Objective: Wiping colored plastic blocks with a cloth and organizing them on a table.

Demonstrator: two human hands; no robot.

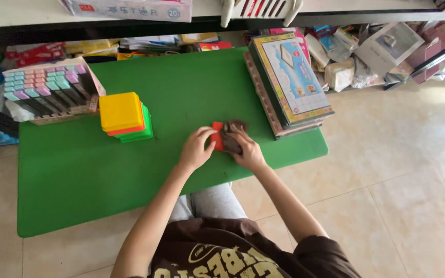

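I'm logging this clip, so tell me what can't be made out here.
Head view only:
- Red piece: partly covered by left hand.
- Dark brown thing: right hand hides much; kind unclear.
- Stacked tiles: count too small to tell.
- Box: cut by top edge.

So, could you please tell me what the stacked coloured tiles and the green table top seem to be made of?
The stacked tiles, yellow over orange over green, look like moulded plastic: bright even colour, rounded corners, a slight sheen. The green table top looks like a smooth, matt painted or laminated board, though the core is not visible. The red piece between the left hand and right hand is probably plastic too.
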